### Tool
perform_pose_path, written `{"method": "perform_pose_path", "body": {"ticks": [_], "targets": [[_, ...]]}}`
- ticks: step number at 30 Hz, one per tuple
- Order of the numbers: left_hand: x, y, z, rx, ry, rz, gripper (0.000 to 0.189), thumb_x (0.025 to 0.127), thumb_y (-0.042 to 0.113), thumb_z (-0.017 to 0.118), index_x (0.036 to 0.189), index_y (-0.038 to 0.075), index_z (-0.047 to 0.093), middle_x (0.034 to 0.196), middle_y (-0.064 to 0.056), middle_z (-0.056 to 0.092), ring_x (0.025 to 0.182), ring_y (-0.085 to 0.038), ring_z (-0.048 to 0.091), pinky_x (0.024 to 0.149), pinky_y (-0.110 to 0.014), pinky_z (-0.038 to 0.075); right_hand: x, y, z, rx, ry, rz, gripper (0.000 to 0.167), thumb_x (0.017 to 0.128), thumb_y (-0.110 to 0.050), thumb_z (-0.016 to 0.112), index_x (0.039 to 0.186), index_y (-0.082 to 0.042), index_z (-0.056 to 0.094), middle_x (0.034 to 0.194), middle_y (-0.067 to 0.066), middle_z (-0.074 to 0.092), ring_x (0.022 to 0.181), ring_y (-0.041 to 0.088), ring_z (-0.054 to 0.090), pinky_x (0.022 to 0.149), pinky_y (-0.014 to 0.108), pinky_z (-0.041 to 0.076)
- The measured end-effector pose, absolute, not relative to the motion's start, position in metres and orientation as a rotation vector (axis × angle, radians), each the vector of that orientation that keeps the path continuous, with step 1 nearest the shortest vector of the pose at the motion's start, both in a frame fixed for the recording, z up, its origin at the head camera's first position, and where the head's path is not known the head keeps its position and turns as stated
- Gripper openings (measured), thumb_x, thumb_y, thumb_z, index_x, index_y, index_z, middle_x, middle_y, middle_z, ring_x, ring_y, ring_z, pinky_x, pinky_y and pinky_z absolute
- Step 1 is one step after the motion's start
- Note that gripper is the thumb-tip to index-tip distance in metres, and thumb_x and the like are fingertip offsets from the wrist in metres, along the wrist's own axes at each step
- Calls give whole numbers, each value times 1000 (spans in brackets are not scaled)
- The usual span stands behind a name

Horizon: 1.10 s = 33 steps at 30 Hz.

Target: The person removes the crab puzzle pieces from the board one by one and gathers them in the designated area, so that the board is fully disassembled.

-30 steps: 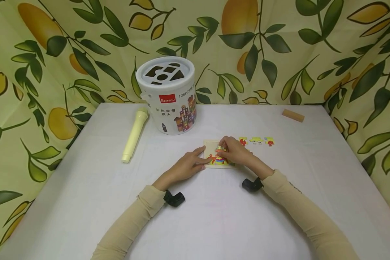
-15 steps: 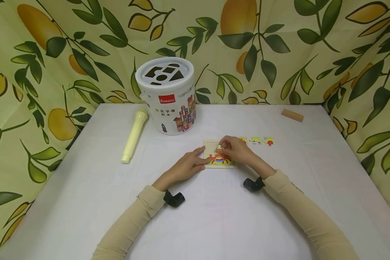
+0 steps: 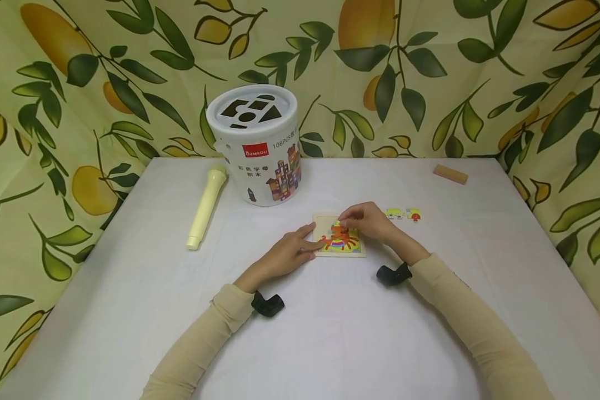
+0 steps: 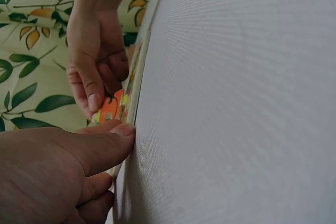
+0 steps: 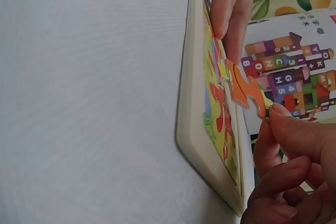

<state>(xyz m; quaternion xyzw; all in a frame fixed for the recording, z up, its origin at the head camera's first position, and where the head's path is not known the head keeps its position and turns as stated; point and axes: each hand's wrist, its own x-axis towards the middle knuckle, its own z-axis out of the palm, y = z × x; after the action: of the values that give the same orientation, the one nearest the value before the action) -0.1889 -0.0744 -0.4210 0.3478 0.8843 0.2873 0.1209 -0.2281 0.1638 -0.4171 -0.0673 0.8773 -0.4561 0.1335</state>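
A small wooden jigsaw puzzle board lies on the white table, its lower part filled with pieces showing a red, many-legged figure. At its left edge my left hand holds the frame, one finger reaching over the picture. My right hand pinches an orange puzzle piece between thumb and fingers above the board's upper part. In the right wrist view that piece tilts up from the picture, its lower end close to the fitted pieces. The left wrist view shows my left thumb at the frame's edge.
Loose puzzle pieces lie beyond the right hand, partly covered by it. A white block bucket with a shape-sorter lid and a pale yellow microphone-shaped stick stand behind left. A wooden block lies at the back right.
My right hand has shifted slightly right and away from me, uncovering more of the board and hiding a loose piece. The left hand stays at the frame.
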Motion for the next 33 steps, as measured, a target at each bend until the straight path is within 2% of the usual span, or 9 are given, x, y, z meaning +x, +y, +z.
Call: {"method": "perform_pose_path", "body": {"ticks": [9,13,21,28,33], "targets": [[-189,-73,-422,1018,2588,836,35,90,14,57,125,15,56,149,-17,28,136,-31,30,112,-40,27,-228,177,-409,-78,2506,-1359,26,86,-27,64,104,-9,68,109,10,65,98,22,51,79,26,43],[-189,-73,-422,999,2583,838,35,90,14,57,125,15,56,149,-16,27,137,-30,29,112,-40,26,-227,194,-407,-29,2538,-1352,30,85,-31,65,106,-9,68,111,10,65,96,21,51,75,23,43],[-190,-74,-421,1005,2593,842,35,89,13,58,124,14,57,149,-17,28,137,-30,28,112,-40,25,-213,238,-399,99,2595,-1278,41,85,-34,65,112,-4,64,119,16,60,108,24,49,85,29,42],[-190,-73,-420,1007,2593,847,35,89,13,59,124,14,58,149,-17,28,137,-31,28,112,-40,25,-204,274,-405,151,2595,-1216,48,84,-36,65,116,0,61,126,19,55,114,27,43,83,28,40],[-188,-73,-421,990,2593,850,35,89,13,60,124,14,58,149,-16,28,137,-32,29,112,-41,26,-202,282,-411,178,2624,-1168,45,86,-34,64,115,0,62,127,21,54,115,30,43,84,32,41]]}}
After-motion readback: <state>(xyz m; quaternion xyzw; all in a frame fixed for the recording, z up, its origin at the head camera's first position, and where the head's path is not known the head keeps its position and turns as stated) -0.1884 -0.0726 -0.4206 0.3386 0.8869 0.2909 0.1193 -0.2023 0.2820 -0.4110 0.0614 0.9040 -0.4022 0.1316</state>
